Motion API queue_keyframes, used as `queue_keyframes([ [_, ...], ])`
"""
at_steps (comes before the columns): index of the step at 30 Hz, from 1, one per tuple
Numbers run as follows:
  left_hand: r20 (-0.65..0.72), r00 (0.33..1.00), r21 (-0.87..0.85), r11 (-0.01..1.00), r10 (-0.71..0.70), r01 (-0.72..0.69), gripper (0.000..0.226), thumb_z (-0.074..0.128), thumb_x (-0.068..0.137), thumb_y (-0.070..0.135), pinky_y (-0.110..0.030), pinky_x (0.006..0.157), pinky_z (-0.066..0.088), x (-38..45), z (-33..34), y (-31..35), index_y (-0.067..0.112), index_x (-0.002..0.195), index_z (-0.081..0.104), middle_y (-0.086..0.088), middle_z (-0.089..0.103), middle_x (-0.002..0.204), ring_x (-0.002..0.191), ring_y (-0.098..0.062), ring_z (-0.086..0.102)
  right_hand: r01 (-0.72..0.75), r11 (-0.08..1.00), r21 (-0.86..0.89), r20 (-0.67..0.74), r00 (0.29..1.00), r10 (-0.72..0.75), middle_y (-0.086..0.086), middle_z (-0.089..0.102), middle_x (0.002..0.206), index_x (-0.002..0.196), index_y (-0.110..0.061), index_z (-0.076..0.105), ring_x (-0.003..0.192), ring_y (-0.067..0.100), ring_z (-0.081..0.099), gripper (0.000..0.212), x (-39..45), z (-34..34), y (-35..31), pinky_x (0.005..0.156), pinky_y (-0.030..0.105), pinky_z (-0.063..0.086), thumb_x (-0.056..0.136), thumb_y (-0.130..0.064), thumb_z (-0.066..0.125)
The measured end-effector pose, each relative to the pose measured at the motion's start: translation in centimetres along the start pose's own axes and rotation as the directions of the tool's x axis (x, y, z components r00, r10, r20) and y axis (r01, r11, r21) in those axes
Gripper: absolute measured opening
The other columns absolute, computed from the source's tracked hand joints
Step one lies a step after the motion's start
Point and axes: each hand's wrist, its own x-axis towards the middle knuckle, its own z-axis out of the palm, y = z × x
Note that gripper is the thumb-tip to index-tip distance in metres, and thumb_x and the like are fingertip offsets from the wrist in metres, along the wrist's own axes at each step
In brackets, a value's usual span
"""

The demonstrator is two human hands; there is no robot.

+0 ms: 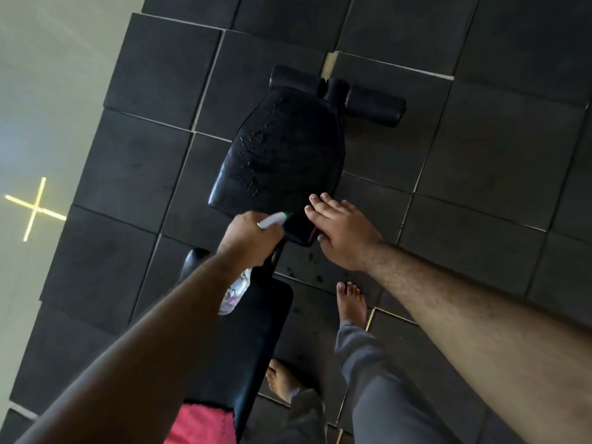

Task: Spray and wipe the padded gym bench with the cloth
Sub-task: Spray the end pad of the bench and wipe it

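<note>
Gripping spray bottle (238, 285) at frame centre, left hand (251, 240) fingers wrapped tight around it, nozzle aiming at droplet-wet bench pad (282, 155). Hovering right hand (344, 233) beside it, fingers extended, loosely together, holding nothing. Lying bottom centre: pink cloth (201, 424).

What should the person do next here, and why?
Probably reach for the pink cloth lying on the near pad with the empty right hand and start wiping. The far pad already glistens with droplets, and the left hand is busy holding the spray bottle.
</note>
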Motion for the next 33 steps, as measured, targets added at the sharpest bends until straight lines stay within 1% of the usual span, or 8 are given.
queue_keyframes([
  [7, -0.071, 0.997, -0.162, 0.987, -0.014, 0.003, 0.035, 0.059, 0.078, 0.048, -0.026, 0.043, 0.05, 5.4, -3.6, 4.5, 0.019, 0.076, 0.079, -0.002, 0.073, 0.06, 0.046, -0.02, 0.063, -0.006, 0.995, -0.104, 0.003, 1.0, 0.007, 0.001, 0.009, 0.18, 0.169, -0.02, 0.023, 0.166, 0.022, 0.01, 0.069, -0.2, -0.1, -0.6, 0.132, 0.049, 0.018, 0.105, -0.029, 0.049],
  [11, -0.147, 0.989, -0.127, 0.991, 0.016, -0.035, 0.024, 0.063, 0.076, 0.049, -0.03, 0.046, 0.057, 5.9, -4.8, 5.2, 0.034, 0.071, 0.081, 0.001, 0.07, 0.057, 0.046, -0.025, 0.069, -0.017, 0.991, -0.134, 0.022, 1.0, 0.021, 0.0, 0.005, 0.18, 0.169, -0.02, 0.019, 0.166, 0.021, 0.007, 0.07, -0.2, -0.1, -1.0, 0.133, 0.05, 0.016, 0.106, -0.03, 0.049],
  [17, -0.282, 0.955, -0.163, 0.977, 0.088, -0.138, 0.032, 0.068, 0.081, 0.045, -0.041, 0.046, 0.061, 1.1, -5.6, -0.8, 0.013, 0.083, 0.073, -0.01, 0.075, 0.075, 0.052, -0.025, 0.072, -0.104, 0.988, -0.111, -0.043, 0.994, 0.1, 0.014, 0.026, 0.175, 0.163, -0.01, 0.035, 0.162, 0.032, 0.026, 0.064, -0.5, 0.4, -4.7, 0.129, 0.052, 0.025, 0.107, -0.038, 0.049],
  [19, -0.428, 0.898, -0.196, 0.958, 0.106, -0.207, 0.03, 0.072, 0.087, 0.042, -0.053, 0.057, 0.064, -2.2, -5.6, -4.8, 0.013, 0.083, 0.066, -0.009, 0.066, 0.067, 0.06, -0.032, 0.07, -0.083, 0.994, -0.069, -0.062, 0.995, 0.078, 0.016, 0.043, 0.167, 0.155, -0.009, 0.049, 0.152, 0.034, 0.043, 0.058, -1.1, 1.4, -8.1, 0.122, 0.051, 0.036, 0.105, -0.039, 0.054],
  [24, -0.825, 0.559, -0.16, 0.916, 0.079, -0.367, 0.031, 0.069, 0.108, 0.03, -0.037, 0.061, 0.047, -13.0, -6.0, -17.3, 0.025, 0.081, 0.055, 0.011, 0.056, 0.068, 0.062, -0.007, 0.055, 0.178, 0.983, -0.037, 0.028, 0.984, -0.177, 0.004, 0.07, 0.133, 0.133, -0.015, 0.067, 0.12, 0.032, 0.062, 0.045, -3.6, 7.8, -19.3, 0.102, 0.048, 0.049, 0.095, -0.04, 0.066],
  [28, -0.906, 0.415, -0.264, 0.877, -0.084, -0.401, 0.024, 0.062, 0.114, 0.029, -0.052, 0.065, 0.058, -21.2, -5.0, -27.9, 0.008, 0.116, 0.074, 0.007, 0.075, 0.095, 0.07, -0.04, 0.071, 0.284, 0.953, -0.108, 0.161, 0.951, -0.265, 0.002, 0.069, 0.121, 0.132, -0.019, 0.063, 0.115, 0.03, 0.06, 0.05, -6.2, 14.2, -27.3, 0.096, 0.045, 0.048, 0.094, -0.051, 0.066],
  [30, -0.923, 0.356, -0.303, 0.843, -0.144, -0.444, 0.034, 0.057, 0.117, 0.031, -0.042, 0.066, 0.061, -24.8, -3.9, -31.8, 0.004, 0.132, 0.07, 0.019, 0.075, 0.113, 0.071, -0.029, 0.076, 0.292, 0.945, -0.147, 0.225, 0.94, -0.256, 0.003, 0.068, 0.121, 0.129, -0.02, 0.062, 0.116, 0.03, 0.059, 0.051, -7.5, 17.0, -30.4, 0.097, 0.046, 0.046, 0.094, -0.056, 0.064],
  [33, -0.923, 0.291, -0.371, 0.781, -0.25, -0.503, 0.053, 0.05, 0.119, 0.038, -0.038, 0.073, 0.063, -29.1, -1.8, -37.1, -0.007, 0.145, 0.061, -0.001, 0.073, 0.138, 0.081, -0.03, 0.081, 0.282, 0.93, -0.234, 0.28, 0.936, -0.214, 0.003, 0.067, 0.118, 0.118, -0.021, 0.06, 0.116, 0.03, 0.059, 0.051, -9.4, 20.4, -33.8, 0.096, 0.046, 0.046, 0.089, -0.062, 0.069],
])
